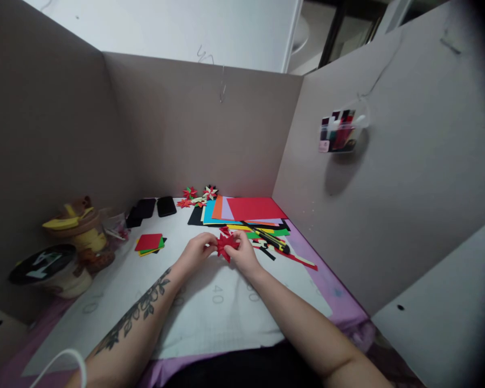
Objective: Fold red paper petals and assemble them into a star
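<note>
A red folded-paper star [225, 246] is held up between my two hands over the white sheet. My right hand [244, 255] grips its right side, thumb lying across the front. My left hand [198, 249] pinches at the star's left points with thumb and fingers. Just behind the star lies a small red paper piece [224, 230]. Narrow paper strips [267, 250] in black, white and red are scattered to the right of my right hand, beside a yellow and black utility knife [270, 240].
Coloured paper sheets [254, 208] are stacked at the back right. Finished paper stars [210, 192] sit by the rear wall. Small paper squares [149, 243], dark flat cases [166, 206] and tubs [50, 272] stand left. A cup [341, 131] hangs on the right wall.
</note>
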A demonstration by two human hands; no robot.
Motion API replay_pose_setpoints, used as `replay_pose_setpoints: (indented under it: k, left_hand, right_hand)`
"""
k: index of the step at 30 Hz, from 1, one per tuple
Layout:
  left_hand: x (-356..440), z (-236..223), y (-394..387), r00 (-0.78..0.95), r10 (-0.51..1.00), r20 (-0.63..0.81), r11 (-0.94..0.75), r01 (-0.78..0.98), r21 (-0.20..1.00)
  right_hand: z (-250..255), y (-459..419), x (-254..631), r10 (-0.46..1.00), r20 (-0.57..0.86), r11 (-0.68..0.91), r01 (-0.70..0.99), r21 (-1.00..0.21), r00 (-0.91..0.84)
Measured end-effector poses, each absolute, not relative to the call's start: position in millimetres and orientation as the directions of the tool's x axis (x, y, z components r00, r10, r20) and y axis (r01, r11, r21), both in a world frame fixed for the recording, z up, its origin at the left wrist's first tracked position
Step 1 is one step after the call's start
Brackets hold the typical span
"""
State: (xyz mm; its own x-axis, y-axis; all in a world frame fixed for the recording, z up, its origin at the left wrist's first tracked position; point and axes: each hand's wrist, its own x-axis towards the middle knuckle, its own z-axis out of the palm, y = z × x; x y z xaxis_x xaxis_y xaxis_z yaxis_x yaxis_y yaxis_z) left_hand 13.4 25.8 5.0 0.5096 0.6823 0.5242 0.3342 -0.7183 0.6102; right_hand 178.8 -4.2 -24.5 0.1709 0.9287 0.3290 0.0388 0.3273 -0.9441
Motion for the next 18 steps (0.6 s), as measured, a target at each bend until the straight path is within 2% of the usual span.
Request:
replay_pose_setpoints:
  k: [5,11,18]
  left_hand:
    - [10.6,6.6,26.0,0.528,0.685,0.502,-0.72,0.386,0.577]
    - [10.0,12.4,22.5,0.558,0.667,0.495,-0.73,0.353,0.586]
    - [8.2,14.9,23.6,0.596,0.655,0.464,-0.731,0.343,0.59]
  right_hand:
    - [-21.7,-7.5,177.5,0.924,0.341,0.332,0.082,-0.94,0.173]
    - [-22.9,-4.7,178.3,0.96,0.256,0.265,-0.07,-0.962,0.114]
    - [-25.1,-3.5,178.4,0.969,0.235,0.243,-0.113,-0.963,0.079]
